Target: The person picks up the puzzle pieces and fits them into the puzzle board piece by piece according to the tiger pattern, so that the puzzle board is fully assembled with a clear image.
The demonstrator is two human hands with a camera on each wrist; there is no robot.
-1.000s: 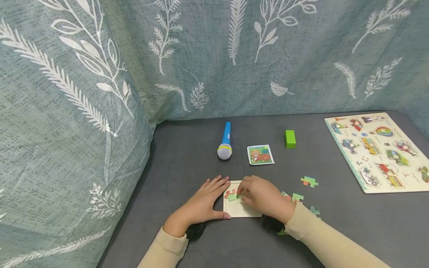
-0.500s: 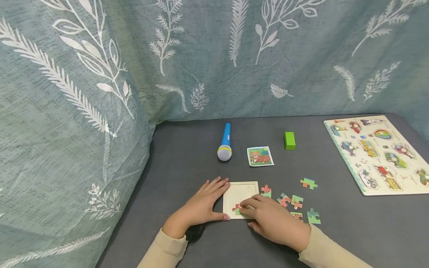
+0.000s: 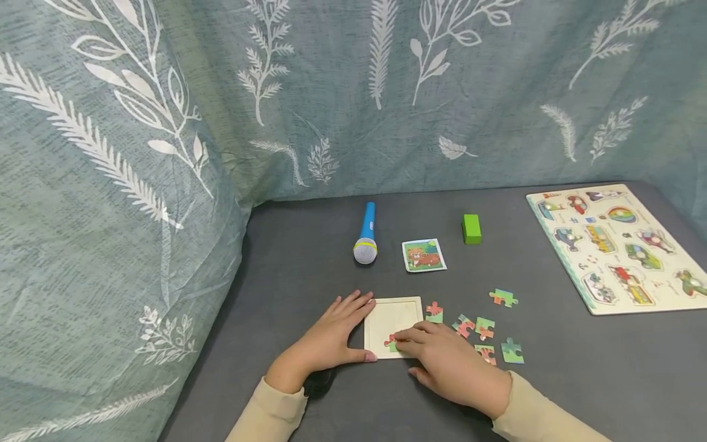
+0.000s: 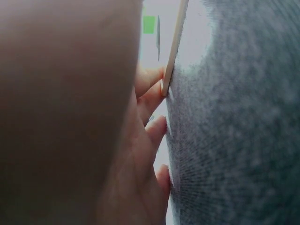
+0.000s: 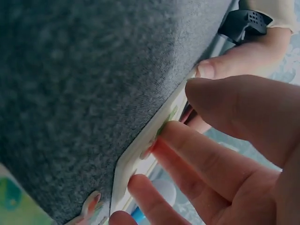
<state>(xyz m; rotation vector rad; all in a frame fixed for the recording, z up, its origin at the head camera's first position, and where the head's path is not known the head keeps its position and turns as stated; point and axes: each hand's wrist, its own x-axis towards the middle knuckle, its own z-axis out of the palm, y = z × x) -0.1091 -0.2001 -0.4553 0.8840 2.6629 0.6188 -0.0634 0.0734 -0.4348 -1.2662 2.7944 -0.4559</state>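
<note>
A shallow square wooden puzzle tray lies on the dark tabletop. Along its left side rests my left hand, fingers spread, with the thumb at the lower left corner; fingertips touch the tray's edge in the left wrist view. My right hand reaches over the lower right of the tray. Its fingertips touch a red-and-green jigsaw piece, partly covered by them, near the tray's lower edge. In the right wrist view the thumb stands apart from that jigsaw piece, and the fingers are extended.
Several loose jigsaw pieces lie right of the tray. Behind it are a bear picture card, a blue toy microphone and a green block. A large picture puzzle board lies far right, and a patterned curtain hangs behind.
My right hand has moved from the tray's upper left to its lower right, and the jigsaw piece has shifted down with it. My left hand stays in place.
</note>
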